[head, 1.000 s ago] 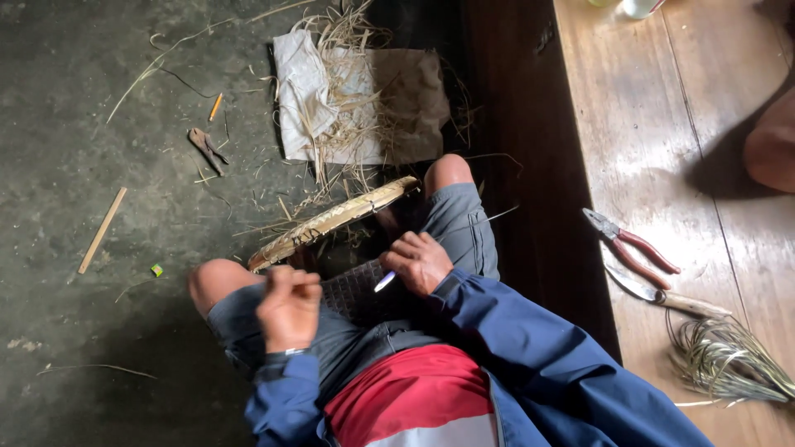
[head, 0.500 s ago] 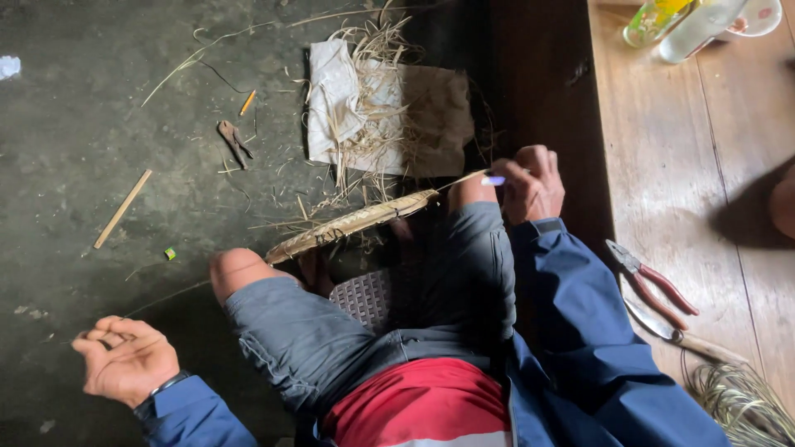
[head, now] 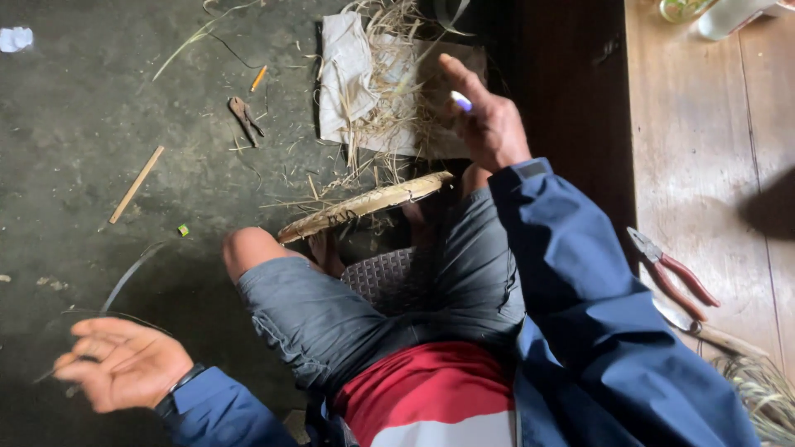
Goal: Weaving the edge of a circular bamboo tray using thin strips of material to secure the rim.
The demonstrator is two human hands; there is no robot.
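The right hand [head: 489,124] is raised over the cloth [head: 352,74] strewn with dry straw, its fingers [head: 460,74] curled loosely around a small pale tool [head: 461,101] that shows between them. The left hand [head: 124,364] is stretched out to the side, palm up, fingers spread and half open, pinching a thin dark strip [head: 124,277] that arcs over the floor. A woven bamboo piece [head: 364,205] lies across the knees. Red-handled pliers [head: 675,269] rest on the wooden table [head: 704,165].
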